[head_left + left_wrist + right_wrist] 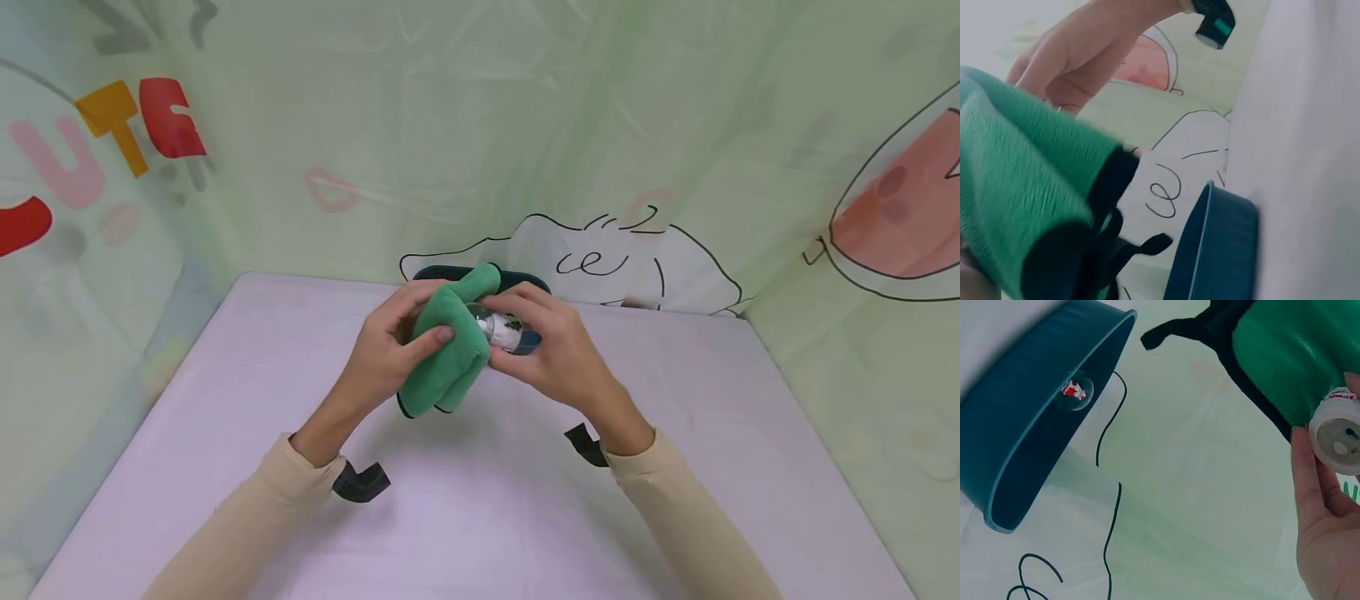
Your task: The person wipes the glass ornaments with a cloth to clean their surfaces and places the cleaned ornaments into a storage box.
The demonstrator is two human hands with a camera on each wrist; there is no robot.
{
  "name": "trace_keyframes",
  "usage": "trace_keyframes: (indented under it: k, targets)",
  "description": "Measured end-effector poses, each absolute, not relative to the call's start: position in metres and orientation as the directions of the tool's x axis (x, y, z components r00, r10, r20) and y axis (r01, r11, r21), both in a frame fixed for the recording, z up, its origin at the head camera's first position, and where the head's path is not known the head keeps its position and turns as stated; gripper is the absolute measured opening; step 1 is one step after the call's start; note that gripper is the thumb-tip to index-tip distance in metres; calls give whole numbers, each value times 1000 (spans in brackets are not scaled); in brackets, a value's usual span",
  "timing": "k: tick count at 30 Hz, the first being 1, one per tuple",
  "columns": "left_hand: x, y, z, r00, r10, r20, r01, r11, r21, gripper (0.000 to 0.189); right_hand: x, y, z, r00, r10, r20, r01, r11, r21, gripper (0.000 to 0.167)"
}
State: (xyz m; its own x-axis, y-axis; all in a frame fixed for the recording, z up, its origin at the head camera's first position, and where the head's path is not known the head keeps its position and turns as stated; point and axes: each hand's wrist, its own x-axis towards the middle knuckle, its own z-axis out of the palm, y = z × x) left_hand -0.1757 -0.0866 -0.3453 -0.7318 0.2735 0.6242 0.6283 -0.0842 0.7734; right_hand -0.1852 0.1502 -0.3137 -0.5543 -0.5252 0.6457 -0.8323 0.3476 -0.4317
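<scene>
So my left hand (390, 337) has the green cloth (450, 342) pinched, thumb on top, with the cloth right up against the clear end of a little globe (504, 332). My right hand (562, 346) has thumb and fingers clamped on that globe's white base, up above the table (480, 517). Just beyond sits a dark blue tub (1029, 375), with another clear ball (1074, 390) inside, red-and-white figure in it.

1. Here's pale green, wrinkled sheeting (360, 108) walling three sides.
2. Over on the left, bright letters (112, 108)!
3. At the back, a white drawing (536, 246) outlined in black.
4. And below, a pale lilac table (487, 533).
</scene>
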Motion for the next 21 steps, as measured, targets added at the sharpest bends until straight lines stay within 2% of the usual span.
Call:
trace_keyframes:
  k: [6,11,15,21]
  targets:
    - [-171,-84,-347,-770,341,540,582,29,812,62,-185,149,-312,-549,-507,664,-835,375,-403,47]
    - [-169,-84,-345,-767,404,499,565,56,823,73,-186,149,-312,-550,-486,679,-833,374,-408,48]
    - [-170,-83,-345,-761,367,535,591,51,805,74,-187,148,-310,-548,-489,679,-836,355,-419,47]
    - [-169,-84,-346,-791,260,554,576,7,818,71,-187,148,-306,-560,-502,659,-828,317,-463,59]
